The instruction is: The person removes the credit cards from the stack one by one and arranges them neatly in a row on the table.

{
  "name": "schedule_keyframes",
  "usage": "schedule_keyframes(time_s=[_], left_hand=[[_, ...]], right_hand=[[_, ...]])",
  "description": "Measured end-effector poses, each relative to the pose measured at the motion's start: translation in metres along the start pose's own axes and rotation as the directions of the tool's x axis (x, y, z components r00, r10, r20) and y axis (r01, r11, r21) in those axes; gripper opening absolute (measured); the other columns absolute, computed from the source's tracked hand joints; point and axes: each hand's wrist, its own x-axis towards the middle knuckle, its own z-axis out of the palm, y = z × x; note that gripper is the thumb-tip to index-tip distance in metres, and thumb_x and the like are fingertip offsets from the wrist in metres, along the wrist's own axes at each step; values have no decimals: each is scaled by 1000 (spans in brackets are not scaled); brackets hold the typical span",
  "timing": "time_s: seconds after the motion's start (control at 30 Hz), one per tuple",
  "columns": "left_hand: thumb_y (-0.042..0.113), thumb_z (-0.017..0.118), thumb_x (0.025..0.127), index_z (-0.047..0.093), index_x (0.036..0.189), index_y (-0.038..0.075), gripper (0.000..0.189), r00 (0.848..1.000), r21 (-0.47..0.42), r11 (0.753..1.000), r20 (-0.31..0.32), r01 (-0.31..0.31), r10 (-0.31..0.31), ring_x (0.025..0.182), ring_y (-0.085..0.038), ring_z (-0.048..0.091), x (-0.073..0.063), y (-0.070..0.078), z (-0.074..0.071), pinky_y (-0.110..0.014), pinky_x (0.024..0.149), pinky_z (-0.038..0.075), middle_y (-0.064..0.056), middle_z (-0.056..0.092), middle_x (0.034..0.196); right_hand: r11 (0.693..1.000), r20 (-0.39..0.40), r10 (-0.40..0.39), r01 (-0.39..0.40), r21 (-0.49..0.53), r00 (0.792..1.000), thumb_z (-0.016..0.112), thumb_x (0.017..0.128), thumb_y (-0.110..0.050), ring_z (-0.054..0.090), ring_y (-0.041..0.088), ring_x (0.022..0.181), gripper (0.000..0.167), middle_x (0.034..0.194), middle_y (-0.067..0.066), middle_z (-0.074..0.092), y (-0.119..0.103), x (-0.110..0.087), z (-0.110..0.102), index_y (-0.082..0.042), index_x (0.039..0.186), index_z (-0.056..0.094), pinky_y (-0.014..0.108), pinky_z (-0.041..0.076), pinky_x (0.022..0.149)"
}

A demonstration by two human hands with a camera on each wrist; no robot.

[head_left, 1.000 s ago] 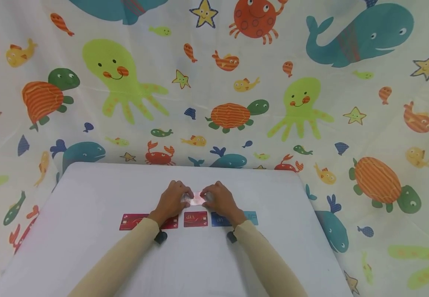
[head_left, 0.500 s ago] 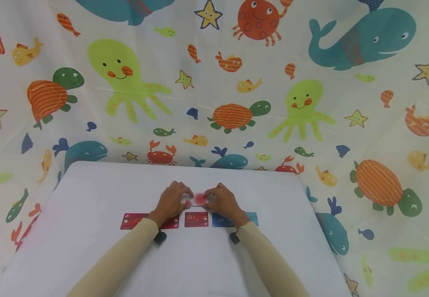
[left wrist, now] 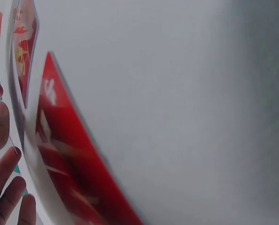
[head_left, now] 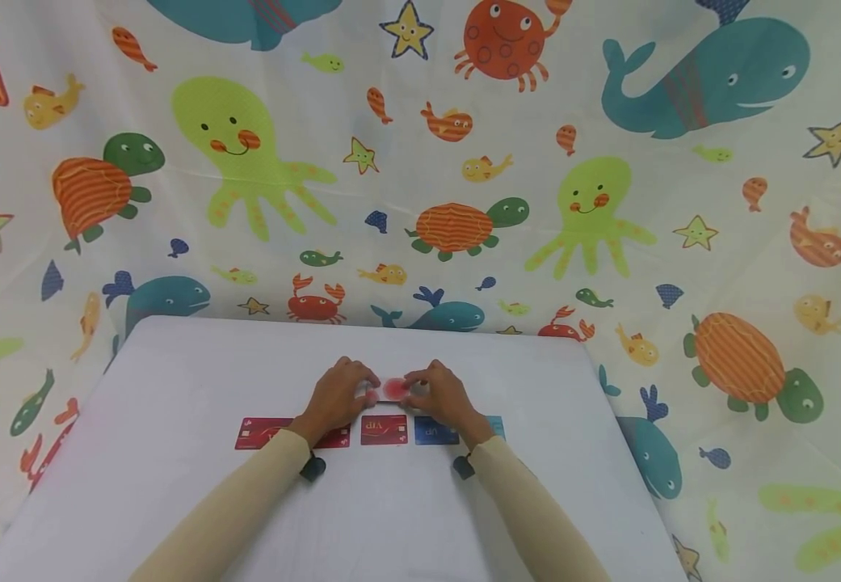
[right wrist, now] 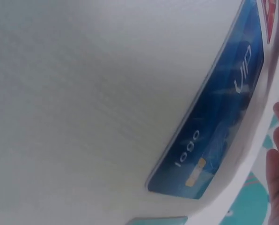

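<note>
Above the row of cards, my two hands hold a small pale card-like piece (head_left: 393,390) with a round pink patch. In the left wrist view its thin edge (left wrist: 13,142) shows between thumb and finger. My left hand (head_left: 336,394) pinches its left end; my right hand (head_left: 445,398) pinches its right end. A red VIP card (head_left: 384,430) lies just nearer than the piece. Below my right hand lies a blue card (right wrist: 209,108). Another red card (head_left: 255,432) is at the left, partly covered by my left wrist.
At the right a light blue card (head_left: 497,426) shows partly behind my right wrist. Cards lie in a row across the white table (head_left: 187,372). A sea-animal patterned curtain (head_left: 405,178) hangs behind the table's far edge.
My right hand has shifted slightly right. The piece between my hands has changed from a bright pinkish shine to a round pink patch. The cards on the table stay put.
</note>
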Motion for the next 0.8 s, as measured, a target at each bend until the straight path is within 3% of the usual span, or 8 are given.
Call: schedule_keyframes(time_s=[0.43, 0.8], left_hand=[[29, 87, 88, 80, 116, 22, 30, 999, -9, 999, -35, -37, 37, 119, -21, 61, 0, 14, -7, -47, 105, 58, 0, 73, 121], [25, 90, 85, 81, 113, 23, 29, 996, 3, 997, -61, -71, 72, 119, -19, 63, 4, 29, -7, -43, 104, 59, 2, 75, 121]], right_hand=[[1000, -64, -21, 20, -18, 998, 90, 85, -43, 58, 6, 100, 40, 114, -11, 72, 4, -8, -9, -29, 122, 81, 28, 58, 90], [1000, -35, 5, -4, 17, 999, 90, 86, -39, 58, 8, 103, 42, 117, -10, 71, 5, -19, -27, -30, 126, 79, 28, 57, 91]])
